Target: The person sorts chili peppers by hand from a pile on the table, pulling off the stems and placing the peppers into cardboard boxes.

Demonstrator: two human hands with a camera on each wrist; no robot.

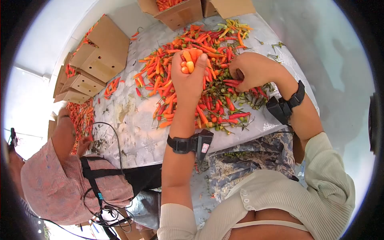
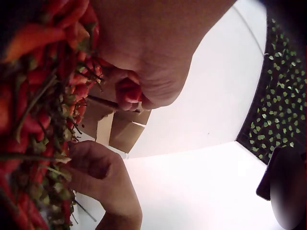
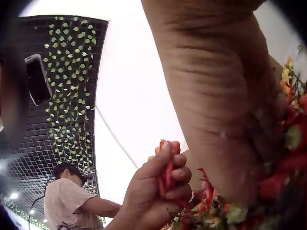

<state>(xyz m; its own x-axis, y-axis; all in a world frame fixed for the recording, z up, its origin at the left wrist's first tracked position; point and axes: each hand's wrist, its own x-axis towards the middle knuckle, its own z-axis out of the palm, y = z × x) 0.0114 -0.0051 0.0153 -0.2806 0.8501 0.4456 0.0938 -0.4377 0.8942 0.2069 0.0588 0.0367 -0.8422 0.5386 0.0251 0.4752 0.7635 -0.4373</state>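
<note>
My left hand (image 1: 188,78) is raised over the pile of chili peppers (image 1: 164,72), its fingers wrapped round a bunch of orange and red chili peppers (image 1: 188,58). The rounded ends of the bunch show beside the thumb; in the right wrist view red chili peppers (image 3: 169,175) stick out of the same fist. To the right, my right hand (image 1: 256,70) bends down into the pile, thumb and fingers curled in at a red chili pepper (image 1: 232,81). Green stems and dark scraps (image 1: 224,94) lie around its fingertips, which are partly hidden among the peppers.
Yellow chili peppers (image 1: 236,27) lie at the pile's far end. Cardboard boxes (image 1: 102,44) of chili peppers stand at the left, with another box (image 1: 180,16) at the back. Another person (image 1: 72,176) works at the left. Loose stems (image 1: 276,46) lie on the white tablecloth (image 1: 138,140).
</note>
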